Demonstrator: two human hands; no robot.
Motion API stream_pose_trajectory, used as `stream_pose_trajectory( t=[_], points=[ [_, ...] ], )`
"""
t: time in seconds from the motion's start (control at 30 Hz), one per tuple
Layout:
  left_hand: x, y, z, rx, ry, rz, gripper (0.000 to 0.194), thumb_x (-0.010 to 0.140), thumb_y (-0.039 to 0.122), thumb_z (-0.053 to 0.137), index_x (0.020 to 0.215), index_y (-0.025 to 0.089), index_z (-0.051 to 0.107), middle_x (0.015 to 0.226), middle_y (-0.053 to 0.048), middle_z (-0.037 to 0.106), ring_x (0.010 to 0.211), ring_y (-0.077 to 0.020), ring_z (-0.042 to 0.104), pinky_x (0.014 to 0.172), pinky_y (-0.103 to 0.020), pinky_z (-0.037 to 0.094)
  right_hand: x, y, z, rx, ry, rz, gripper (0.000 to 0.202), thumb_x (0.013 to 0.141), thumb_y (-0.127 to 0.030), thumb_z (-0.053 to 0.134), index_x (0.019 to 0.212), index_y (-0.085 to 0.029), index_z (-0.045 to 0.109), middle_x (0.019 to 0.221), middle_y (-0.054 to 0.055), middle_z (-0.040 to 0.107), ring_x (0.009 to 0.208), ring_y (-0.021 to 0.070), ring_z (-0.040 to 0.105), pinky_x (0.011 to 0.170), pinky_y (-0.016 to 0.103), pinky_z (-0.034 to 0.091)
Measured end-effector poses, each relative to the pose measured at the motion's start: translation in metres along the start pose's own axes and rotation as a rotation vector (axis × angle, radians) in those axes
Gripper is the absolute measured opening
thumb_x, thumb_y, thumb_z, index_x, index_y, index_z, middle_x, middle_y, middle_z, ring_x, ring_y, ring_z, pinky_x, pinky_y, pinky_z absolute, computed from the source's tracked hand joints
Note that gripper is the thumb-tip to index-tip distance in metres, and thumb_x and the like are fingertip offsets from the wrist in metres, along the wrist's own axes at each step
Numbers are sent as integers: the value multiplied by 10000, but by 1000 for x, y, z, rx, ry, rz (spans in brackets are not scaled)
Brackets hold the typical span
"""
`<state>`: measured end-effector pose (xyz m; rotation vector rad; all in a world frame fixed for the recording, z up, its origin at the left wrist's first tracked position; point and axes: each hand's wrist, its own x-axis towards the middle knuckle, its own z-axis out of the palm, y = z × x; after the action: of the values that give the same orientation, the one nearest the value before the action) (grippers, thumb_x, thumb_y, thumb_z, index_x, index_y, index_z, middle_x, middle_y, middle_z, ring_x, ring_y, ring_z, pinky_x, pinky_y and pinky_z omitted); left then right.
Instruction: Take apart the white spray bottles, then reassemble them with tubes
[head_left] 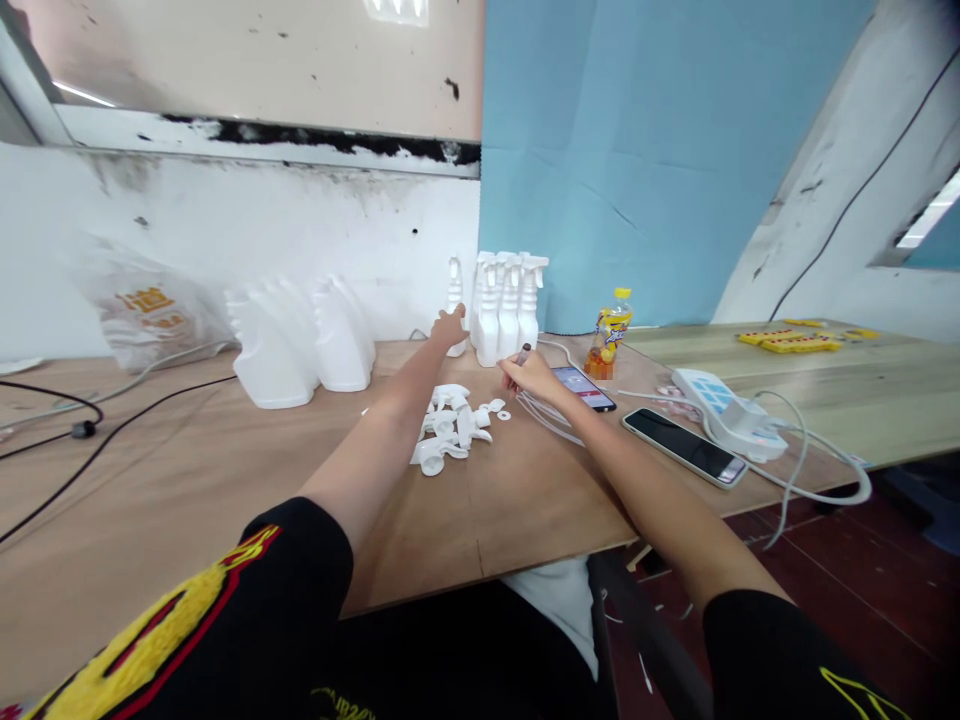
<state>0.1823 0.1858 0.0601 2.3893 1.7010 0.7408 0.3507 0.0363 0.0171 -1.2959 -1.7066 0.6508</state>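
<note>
At the back of the table my left hand point(448, 327) is closed around a white spray bottle point(454, 280), which stands upright with its trigger head on. Right beside it is a tight group of several white spray bottles point(508, 310), also with trigger heads. My right hand point(531, 374) is just in front of that group, its fingers closed on a short brown pen-like stick point(523, 353) that points up. Between my forearms lies a pile of loose white trigger heads point(448, 430). A small white ring point(504, 415) rests at the pile's right.
Several headless white bottles point(277, 350) stand at the left, near a plastic bag point(154, 310). On the right are a drink bottle point(609, 335), a lit phone point(581, 385), a dark phone point(682, 445) and a power strip point(727, 412). Clear tubes point(547, 415) lie by my right wrist.
</note>
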Motion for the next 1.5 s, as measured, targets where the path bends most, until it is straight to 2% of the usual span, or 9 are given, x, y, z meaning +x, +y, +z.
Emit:
stream_pose_trajectory(
  t=[0.13, 0.27, 0.4, 0.53, 0.87, 1.07, 1.3, 1.4, 1.5],
  points=[
    [-14, -12, -15, -65, 83, 13, 472, 931, 174, 536, 1386, 180, 409, 1278, -215, 519, 1078, -333, 622, 933, -473, 478, 0, -1, -4, 32, 16, -41, 516, 926, -527, 582, 571, -157, 635, 589, 68, 677, 500, 147, 640, 534, 245, 472],
    [-43, -31, -57, -132, 116, 126, 645, 878, 215, 569, 1443, 212, 258, 1116, -94, 614, 994, -254, 636, 920, -381, 482, 14, -18, -10, 297, 83, -110, 553, 866, -696, 607, 754, -162, 691, 859, 95, 746, 795, 183, 698, 635, 238, 510],
    [-83, -46, -109, -231, 61, 312, 796, 756, 300, 682, 1442, 233, 283, 1144, -61, 641, 931, -220, 647, 893, -354, 490, 45, -50, -11, 573, 164, -150, 440, 766, -612, 767, 865, -199, 651, 789, 1, 635, 525, 81, 553, 468, 213, 394],
    [-112, -50, -146, -103, -56, 404, 688, 719, 338, 704, 1362, 201, 500, 1285, -100, 632, 1097, -277, 621, 941, -370, 469, 69, -87, -5, 628, 216, -266, 511, 617, -528, 898, 950, -235, 645, 746, -57, 523, 472, 46, 427, 408, 212, 282],
    [-138, -44, -181, -79, -230, 492, 669, 746, 362, 698, 1386, 191, 602, 1423, -95, 600, 1172, -258, 611, 970, -321, 466, 64, -119, 12, 663, 279, -420, 541, 568, -601, 899, 875, -218, 670, 801, 4, 657, 745, 165, 617, 585, 276, 490],
    [-155, -54, -206, -202, -526, 494, 682, 827, 435, 655, 1479, 278, 530, 1387, -54, 646, 1178, -269, 638, 935, -328, 491, 52, -130, 16, 719, 97, -470, 538, 624, -663, 837, 936, -245, 707, 898, 29, 682, 869, 209, 637, 664, 327, 530],
    [-162, -36, -203, -158, -177, 520, 720, 859, 568, 597, 1489, 235, 495, 1477, -109, 551, 1281, -283, 566, 1009, -352, 462, 52, -141, 31, 764, 157, -422, 512, 644, -658, 830, 905, -251, 661, 737, -6, 584, 733, 169, 583, 601, 303, 492],
    [-167, -14, -191, -28, 106, 457, 720, 779, 623, 665, 1360, 203, 597, 1318, -116, 643, 1134, -289, 617, 950, -373, 474, 49, -145, 38, 774, 163, -380, 487, 658, -645, 822, 878, -250, 642, 717, -14, 574, 718, 162, 580, 586, 292, 483],
    [-174, 3, -184, 84, 204, 422, 597, 737, 608, 709, 1155, 183, 670, 1037, -87, 705, 933, -268, 635, 826, -360, 478, 46, -147, 41, 818, 98, -373, 488, 632, -619, 844, 878, -247, 646, 744, -16, 596, 714, 157, 577, 578, 289, 477]
  ],
)
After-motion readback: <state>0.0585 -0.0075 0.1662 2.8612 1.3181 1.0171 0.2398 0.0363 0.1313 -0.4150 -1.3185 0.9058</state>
